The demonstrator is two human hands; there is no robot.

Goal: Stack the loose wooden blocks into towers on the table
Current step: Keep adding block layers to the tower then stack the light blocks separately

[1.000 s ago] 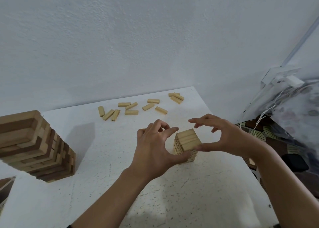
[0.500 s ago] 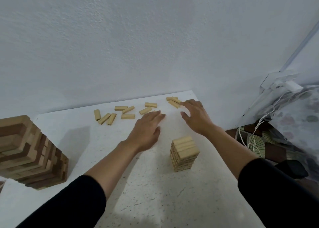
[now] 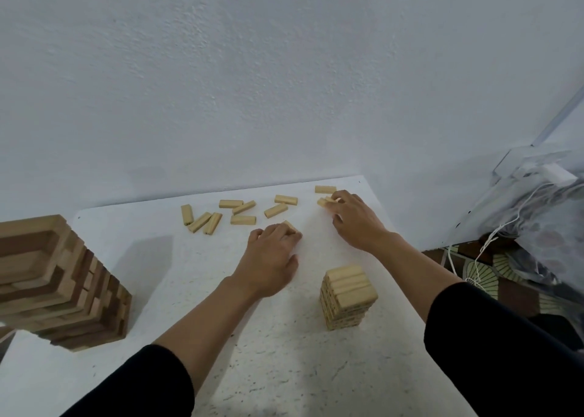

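View: head, single, above the table's [image 3: 278, 363] near edge.
Facing: forward and down, toward the wall [image 3: 284, 84] behind the table.
Range: close.

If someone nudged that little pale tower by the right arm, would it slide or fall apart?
The small tower would probably come apart rather than slide whole: it is many loose layers with nothing visible binding them. It looks taller than wide, so a push near the top likely topples it. The wood looks stiff and light.
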